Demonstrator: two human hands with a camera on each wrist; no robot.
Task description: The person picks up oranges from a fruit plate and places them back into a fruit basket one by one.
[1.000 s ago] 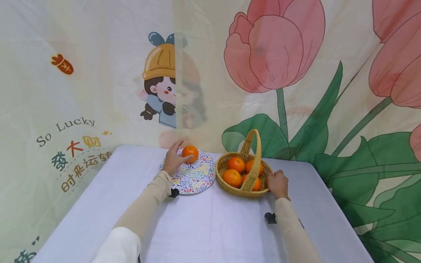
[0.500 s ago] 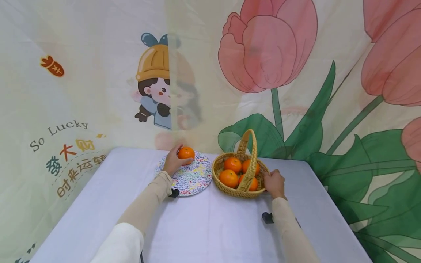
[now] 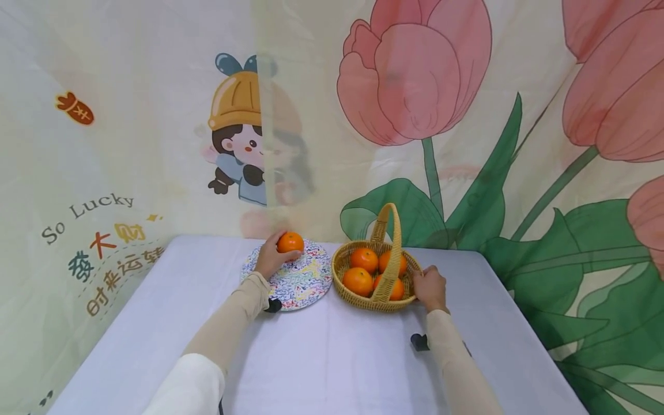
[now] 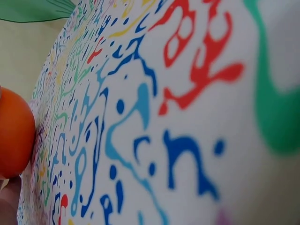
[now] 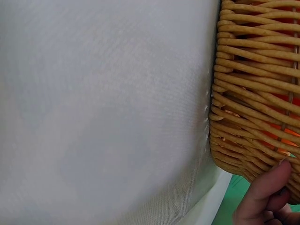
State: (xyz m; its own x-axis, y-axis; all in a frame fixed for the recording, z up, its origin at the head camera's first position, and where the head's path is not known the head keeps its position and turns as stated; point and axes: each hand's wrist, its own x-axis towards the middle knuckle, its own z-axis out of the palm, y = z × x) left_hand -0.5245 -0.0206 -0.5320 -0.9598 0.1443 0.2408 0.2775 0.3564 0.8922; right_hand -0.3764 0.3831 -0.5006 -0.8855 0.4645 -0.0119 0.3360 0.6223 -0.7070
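Observation:
An orange mandarin (image 3: 290,244) sits at the back of a round plate (image 3: 306,288) with a colourful squiggle pattern. My left hand (image 3: 272,257) grips it, thumb in front and fingers round its left side. In the left wrist view the mandarin (image 4: 15,133) shows at the left edge, right at the patterned surface. To the right stands a wicker basket (image 3: 358,301) with a tall handle and several mandarins (image 3: 358,281) inside. My right hand (image 3: 432,286) holds the basket's right rim. The right wrist view shows the thumb (image 5: 269,187) pressed on the woven wall.
A white cloth (image 3: 311,363) covers the table. Behind it hangs a curtain (image 3: 301,115) printed with tulips and a cartoon child. Each wrist carries a small black device, such as the right wrist camera (image 3: 419,342).
My left fingers and thumb have closed round the mandarin on the plate. The right hand stays on the basket's rim. The head view has shifted slightly to the right.

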